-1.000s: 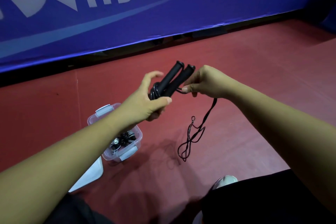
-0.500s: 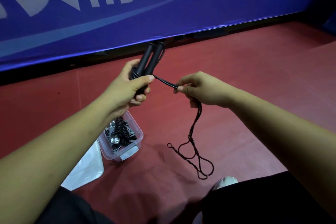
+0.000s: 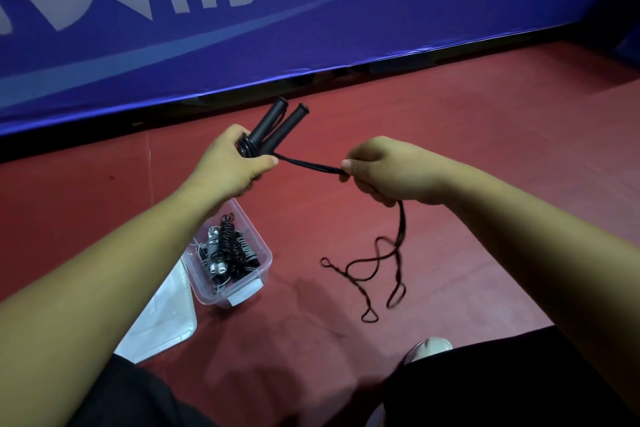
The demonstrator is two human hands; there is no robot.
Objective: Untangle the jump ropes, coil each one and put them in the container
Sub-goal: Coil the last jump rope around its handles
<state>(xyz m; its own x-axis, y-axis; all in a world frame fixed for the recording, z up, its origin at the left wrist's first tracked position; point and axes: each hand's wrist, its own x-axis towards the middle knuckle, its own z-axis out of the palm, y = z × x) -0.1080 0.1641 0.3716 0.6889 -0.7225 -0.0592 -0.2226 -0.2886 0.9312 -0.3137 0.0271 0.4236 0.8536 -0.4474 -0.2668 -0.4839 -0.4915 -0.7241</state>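
Both handles (image 3: pixel 277 125) are clenched in the left grip (image 3: pixel 228 166); the cord (image 3: pixel 308 163), pinched by the right grip (image 3: pixel 377 170), has been drawn out taut; another wrap is likely being set up.

Red floor (image 3: pixel 450 121) lies open at three o'clock of the container (image 3: pixel 265 253) until the dangling rope loops (image 3: pixel 401 225), lid (image 3: pixel 166 319) flat just beside it at seven, banner (image 3: pixel 311 28) walling twelve.

I see a blue banner (image 3: pixel 311 45) with large white lettering standing along the far edge of the red floor (image 3: pixel 467 149), a pale plastic lid (image 3: pixel 162 319) lying flat at lower left, and a white shoe (image 3: pixel 429 347) near the bottom.
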